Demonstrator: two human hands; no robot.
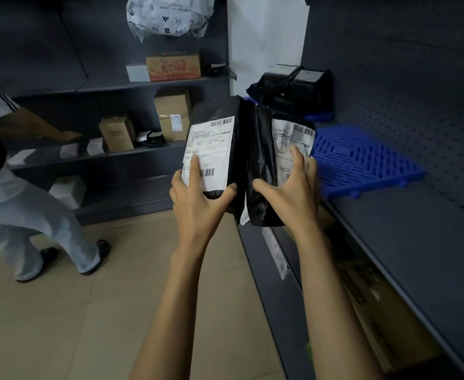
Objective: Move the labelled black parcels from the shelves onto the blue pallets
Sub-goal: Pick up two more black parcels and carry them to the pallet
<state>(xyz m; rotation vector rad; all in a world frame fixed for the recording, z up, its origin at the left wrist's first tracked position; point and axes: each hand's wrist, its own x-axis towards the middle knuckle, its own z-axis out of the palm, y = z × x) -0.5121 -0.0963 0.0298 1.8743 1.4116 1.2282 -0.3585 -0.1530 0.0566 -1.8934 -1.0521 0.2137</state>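
Between the dark grey shelves (143, 86), the left hand (197, 200) is clamped on the lower end of a flat black plastic parcel with a white barcode label (213, 144), and the right hand (294, 190) grips a second such parcel (261, 165) touching it. Both are held upright in the air, near the blue slatted plastic pallet (362, 160) on the right-hand shelf (403, 242).
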